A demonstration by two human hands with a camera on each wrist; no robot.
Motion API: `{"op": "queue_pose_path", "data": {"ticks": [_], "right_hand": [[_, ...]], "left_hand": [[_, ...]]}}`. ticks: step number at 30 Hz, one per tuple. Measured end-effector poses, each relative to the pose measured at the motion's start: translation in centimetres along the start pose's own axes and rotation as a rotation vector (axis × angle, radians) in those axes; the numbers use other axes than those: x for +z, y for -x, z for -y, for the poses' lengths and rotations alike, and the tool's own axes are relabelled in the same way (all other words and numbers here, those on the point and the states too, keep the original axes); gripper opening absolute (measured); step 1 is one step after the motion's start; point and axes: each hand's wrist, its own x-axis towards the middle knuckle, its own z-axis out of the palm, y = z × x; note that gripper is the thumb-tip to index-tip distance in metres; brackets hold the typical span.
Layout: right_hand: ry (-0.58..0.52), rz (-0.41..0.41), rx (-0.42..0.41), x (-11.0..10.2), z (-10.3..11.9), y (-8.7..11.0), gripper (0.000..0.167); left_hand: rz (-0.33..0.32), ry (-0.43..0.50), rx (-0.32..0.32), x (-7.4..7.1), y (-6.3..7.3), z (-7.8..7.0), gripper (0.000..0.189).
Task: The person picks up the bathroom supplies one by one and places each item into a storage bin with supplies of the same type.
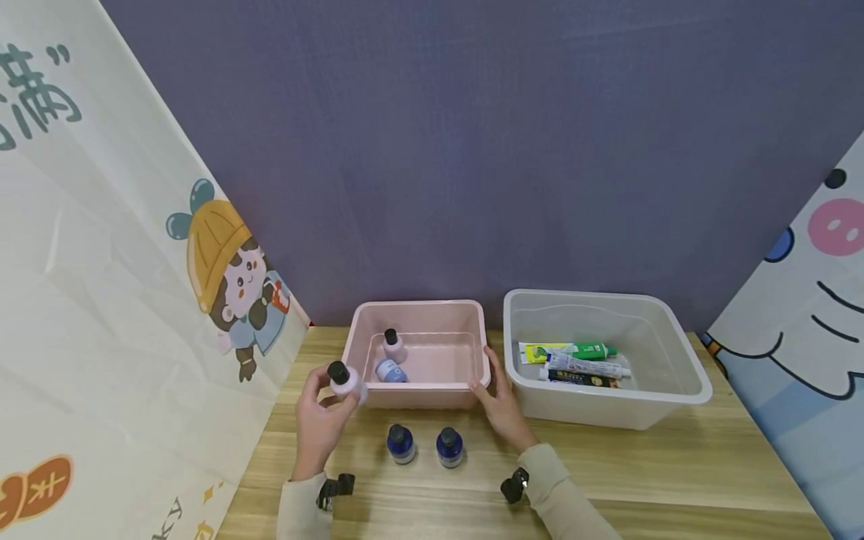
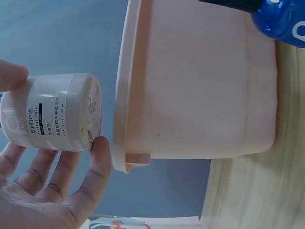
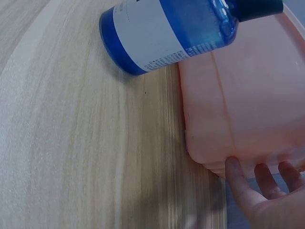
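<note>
My left hand (image 1: 320, 424) holds a pale pink bottle (image 1: 352, 386) with a black cap, upright at the pink bin's front left corner. In the left wrist view, thumb and fingers grip the labelled bottle (image 2: 52, 112) around its sides, with its base next to the bin's rim. My right hand (image 1: 501, 405) rests on the front right corner of the pink bin (image 1: 418, 397), thumb at the front and fingers along the side. Its fingertips (image 3: 233, 164) touch the bin's wall. Inside stand a pale bottle (image 1: 394, 349) with a black cap and, lying tilted, a blue-and-white bottle (image 1: 390, 370).
Two dark blue bottles, one left (image 1: 401, 444) and one right (image 1: 449, 448), stand on the wooden table (image 1: 648, 465) before the bin. To the right, a larger white bin (image 1: 607, 405) holds a green-and-yellow tube (image 1: 567, 352), a white tube (image 1: 587, 366) and a black one (image 1: 583, 379).
</note>
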Motion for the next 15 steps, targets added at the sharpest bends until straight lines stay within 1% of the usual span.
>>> {"op": "queue_pose_path", "data": {"ticks": [5, 8, 15], "right_hand": [[0.0, 0.001, -0.003, 0.0, -0.1, 0.0, 0.077], [0.0, -0.001, 0.002, 0.0, -0.1, -0.1, 0.077], [-0.027, 0.01, -0.036, 0.1, 0.2, -0.2, 0.075]], "left_hand": [[0.01, -0.019, 0.043, 0.2, -0.5, -0.5, 0.046], [0.016, -0.032, 0.048, 0.3, -0.8, -0.7, 0.046], [0.036, -0.044, 0.064, 0.5, -1.6, -1.0, 0.048]]}}
